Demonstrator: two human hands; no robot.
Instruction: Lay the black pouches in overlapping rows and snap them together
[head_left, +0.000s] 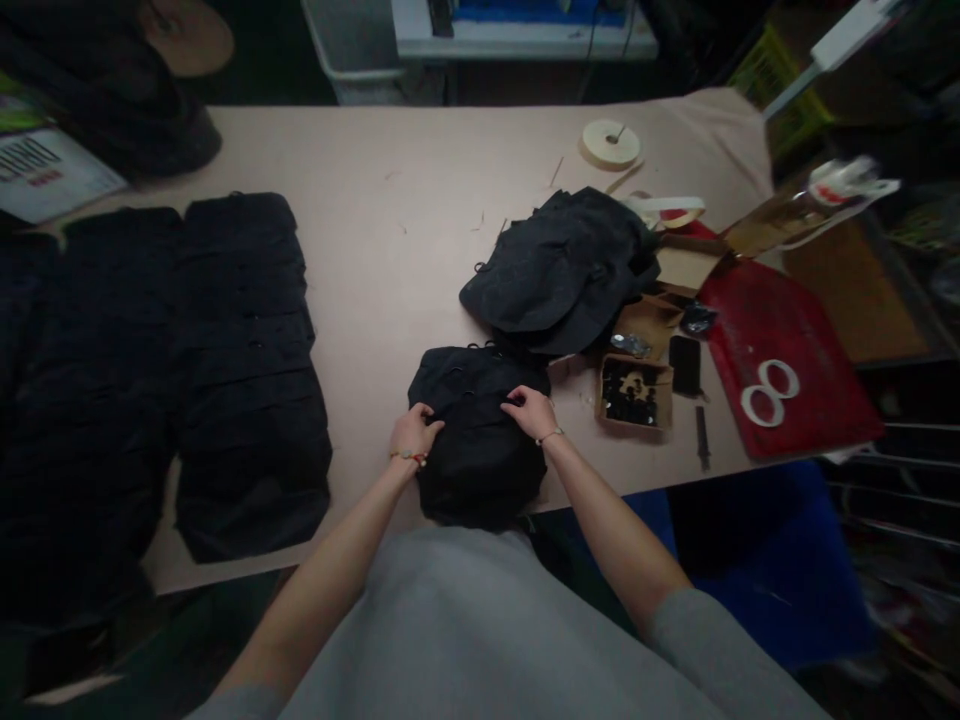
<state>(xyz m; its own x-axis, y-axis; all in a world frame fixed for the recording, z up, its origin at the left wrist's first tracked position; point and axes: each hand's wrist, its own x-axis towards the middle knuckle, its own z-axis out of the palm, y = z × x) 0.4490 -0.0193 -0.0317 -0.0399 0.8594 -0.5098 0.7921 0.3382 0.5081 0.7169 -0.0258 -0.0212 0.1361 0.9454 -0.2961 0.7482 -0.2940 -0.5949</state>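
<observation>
A black fabric bag (480, 440) lies flat at the table's near edge, right in front of me. My left hand (416, 432) pinches the bag's left edge between thumb and fingers. On the bag's upper right side, my right hand (530, 412) is closed on the fabric in a pinch. Small rings or loops show along the bag's top. Just beyond it, a heap of dark fabric bags (559, 265) touches its upper right corner.
Stacked dark bags (247, 380) cover the table's left. To the right are a carton of small black parts (637, 392), a black phone-like object (685, 365), a red folder-like sheet (795, 340) with two white rings, and a tape roll (610, 144). A blue bin (780, 560) stands below the edge.
</observation>
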